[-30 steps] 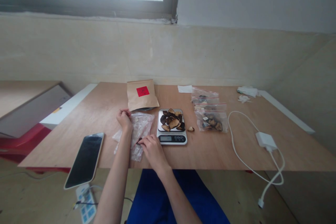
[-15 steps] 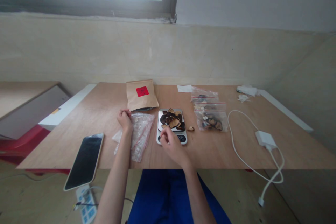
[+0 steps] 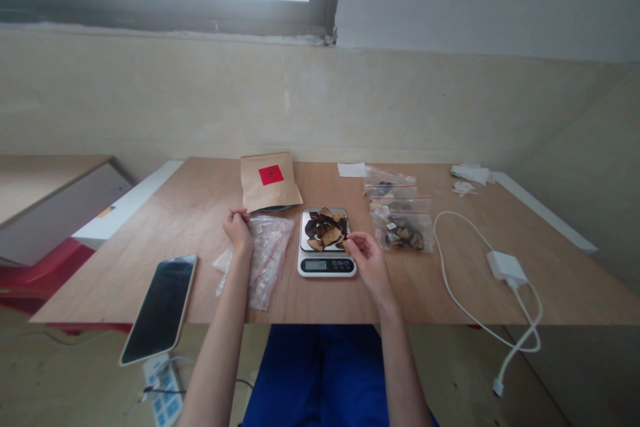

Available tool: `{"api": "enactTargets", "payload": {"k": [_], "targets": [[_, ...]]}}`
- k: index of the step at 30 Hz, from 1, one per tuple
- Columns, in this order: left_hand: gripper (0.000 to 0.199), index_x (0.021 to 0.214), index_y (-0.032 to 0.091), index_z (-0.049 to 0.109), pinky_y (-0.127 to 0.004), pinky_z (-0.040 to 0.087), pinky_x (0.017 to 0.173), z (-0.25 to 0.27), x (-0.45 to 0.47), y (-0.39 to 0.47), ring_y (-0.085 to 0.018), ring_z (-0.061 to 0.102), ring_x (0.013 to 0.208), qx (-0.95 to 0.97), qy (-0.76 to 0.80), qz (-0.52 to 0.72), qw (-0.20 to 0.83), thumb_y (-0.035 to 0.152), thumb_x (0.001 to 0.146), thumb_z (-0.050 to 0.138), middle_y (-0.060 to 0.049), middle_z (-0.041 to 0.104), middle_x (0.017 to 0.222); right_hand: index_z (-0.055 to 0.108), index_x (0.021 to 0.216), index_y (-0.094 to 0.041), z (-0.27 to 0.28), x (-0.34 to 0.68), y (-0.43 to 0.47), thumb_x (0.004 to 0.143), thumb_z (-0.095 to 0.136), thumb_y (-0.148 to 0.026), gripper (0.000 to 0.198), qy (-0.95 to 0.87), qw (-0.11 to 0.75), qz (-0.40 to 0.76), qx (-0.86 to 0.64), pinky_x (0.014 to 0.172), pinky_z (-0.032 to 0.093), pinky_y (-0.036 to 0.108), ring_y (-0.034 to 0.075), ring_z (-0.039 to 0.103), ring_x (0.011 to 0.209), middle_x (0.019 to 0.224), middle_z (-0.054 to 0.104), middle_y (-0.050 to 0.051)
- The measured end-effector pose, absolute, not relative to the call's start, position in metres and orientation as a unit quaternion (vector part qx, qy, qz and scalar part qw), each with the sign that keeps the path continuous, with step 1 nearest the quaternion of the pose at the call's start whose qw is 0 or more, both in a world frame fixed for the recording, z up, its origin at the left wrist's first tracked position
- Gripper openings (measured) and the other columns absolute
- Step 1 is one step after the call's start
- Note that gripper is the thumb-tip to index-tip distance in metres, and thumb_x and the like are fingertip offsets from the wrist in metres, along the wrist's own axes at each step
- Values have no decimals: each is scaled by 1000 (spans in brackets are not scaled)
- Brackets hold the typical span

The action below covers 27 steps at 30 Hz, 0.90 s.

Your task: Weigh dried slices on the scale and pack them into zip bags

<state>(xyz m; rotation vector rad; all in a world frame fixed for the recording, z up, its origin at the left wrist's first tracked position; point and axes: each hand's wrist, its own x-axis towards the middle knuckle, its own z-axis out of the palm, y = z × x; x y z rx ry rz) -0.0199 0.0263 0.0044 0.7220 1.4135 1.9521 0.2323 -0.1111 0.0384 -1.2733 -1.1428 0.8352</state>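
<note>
My right hand [image 3: 367, 255] pinches narrow at the right edge of the scale [image 3: 325, 250], on what looks like a dried slice; I cannot tell for sure. My left hand [image 3: 237, 227] presses down the upper end of an empty bag [image 3: 263, 250], whose long axis runs from me toward the wall. The dark slices [image 3: 326, 229] sit heaped on the scale, mid-tabletop [image 3: 200, 200]. A careless nudge could spill the heap or skew the reading.

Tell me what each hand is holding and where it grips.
The left hand pinches the top edge of the clear plastic bag. The right hand pinches a dried slice beside the scale; where exactly cannot be told.
</note>
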Motion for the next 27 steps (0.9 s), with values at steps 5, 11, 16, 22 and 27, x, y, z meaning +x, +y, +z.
{"api": "enactTargets", "payload": {"k": [5, 11, 16, 22, 27], "targets": [[15, 58, 17, 50, -20, 23, 41, 4, -20, 27, -7, 36, 40, 273, 541, 734, 308, 15, 54, 36, 6, 42, 44, 61, 87, -18, 44, 225, -112, 80, 56, -33, 17, -522, 567, 343, -537, 77, 50, 31, 17, 62, 81, 86, 66, 5], [14, 58, 17, 50, -20, 25, 42, 2, -21, 27, -7, 37, 42, 279, 538, 734, 308, 15, 54, 36, 5, 43, 46, 62, 88, -19, 59, 206, -108, 85, 51, -24, 13, -608, 526, 244, -543, 75, 48, 28, 16, 61, 82, 88, 66, 4], [14, 58, 17, 50, -20, 25, 43, 1, -21, 26, -7, 37, 43, 287, 534, 734, 304, 14, 55, 37, 5, 43, 46, 63, 88, -19, 59, 193, -86, 86, 46, -14, 18, -672, 477, 170, -540, 81, 44, 29, 17, 57, 89, 88, 64, 4], [14, 58, 17, 50, -20, 27, 44, 2, -20, 25, -7, 38, 43, 294, 534, 734, 297, 15, 55, 37, 5, 44, 47, 63, 88, -19, 52, 193, -71, 84, 45, -8, 22, -695, 451, 180, -530, 80, 45, 28, 17, 58, 87, 88, 63, 5], [12, 57, 17, 50, -20, 27, 44, 2, -20, 26, -7, 37, 42, 299, 538, 732, 291, 16, 55, 37, 5, 44, 47, 63, 89, -18, 64, 192, -58, 84, 45, -6, 22, -699, 446, 166, -535, 82, 43, 28, 16, 58, 89, 89, 64, 5]]}}
